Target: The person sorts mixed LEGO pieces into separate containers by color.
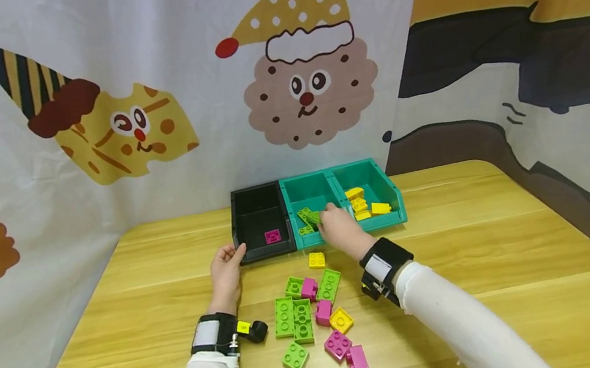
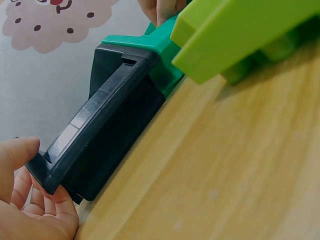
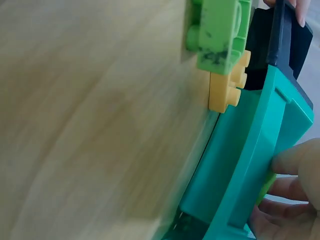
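At the front left corner of the black bin, my left hand grips the rim; the left wrist view shows the thumb above it and fingers below. My right hand reaches over the front of the middle teal bin and pinches a green toy building brick. Most of that brick is hidden by the fingers in the right wrist view. Beneath it lie other green bricks. A magenta brick sits inside the black bin, and several yellow bricks lie in the right teal bin.
In front of the bins, loose bricks are scattered on the wooden table: green, magenta and yellow. One yellow brick lies close to the middle bin. A printed cloth hangs behind the table.
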`<action>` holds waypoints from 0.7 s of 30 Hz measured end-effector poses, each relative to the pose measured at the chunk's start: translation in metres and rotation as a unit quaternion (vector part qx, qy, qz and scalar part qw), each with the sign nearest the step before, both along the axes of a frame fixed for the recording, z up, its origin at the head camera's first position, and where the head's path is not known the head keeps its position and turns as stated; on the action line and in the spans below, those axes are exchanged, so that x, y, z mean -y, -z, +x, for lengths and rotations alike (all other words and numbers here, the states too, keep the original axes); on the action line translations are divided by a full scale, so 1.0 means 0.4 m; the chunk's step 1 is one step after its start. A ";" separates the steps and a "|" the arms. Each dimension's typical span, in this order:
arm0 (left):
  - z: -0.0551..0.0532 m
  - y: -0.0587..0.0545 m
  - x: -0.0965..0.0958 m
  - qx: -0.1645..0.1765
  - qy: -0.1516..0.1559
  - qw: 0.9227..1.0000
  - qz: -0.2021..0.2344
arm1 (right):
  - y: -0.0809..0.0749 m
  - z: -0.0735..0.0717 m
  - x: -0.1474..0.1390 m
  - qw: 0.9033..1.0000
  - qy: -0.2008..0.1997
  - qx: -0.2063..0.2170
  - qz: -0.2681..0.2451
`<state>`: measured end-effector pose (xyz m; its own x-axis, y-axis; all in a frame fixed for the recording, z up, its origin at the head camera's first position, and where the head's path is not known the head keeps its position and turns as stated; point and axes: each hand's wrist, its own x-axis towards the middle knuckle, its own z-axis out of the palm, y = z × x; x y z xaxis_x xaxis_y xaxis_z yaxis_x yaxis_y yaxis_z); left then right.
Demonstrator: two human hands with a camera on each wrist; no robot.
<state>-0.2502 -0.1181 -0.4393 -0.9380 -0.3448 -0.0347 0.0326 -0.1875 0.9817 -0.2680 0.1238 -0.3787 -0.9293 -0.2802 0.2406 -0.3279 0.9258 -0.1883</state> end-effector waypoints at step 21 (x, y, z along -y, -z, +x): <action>0.003 -0.005 0.002 0.010 0.006 1.000 0.001 | 0.012 -0.010 0.016 0.996 0.015 0.084 -0.008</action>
<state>-0.2492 -0.1189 -0.4373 -0.9412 -0.3335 -0.0547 0.0099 -0.1890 0.9819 -0.2719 0.1173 -0.3835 -0.9648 -0.2487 0.0851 -0.2624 0.9311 -0.2533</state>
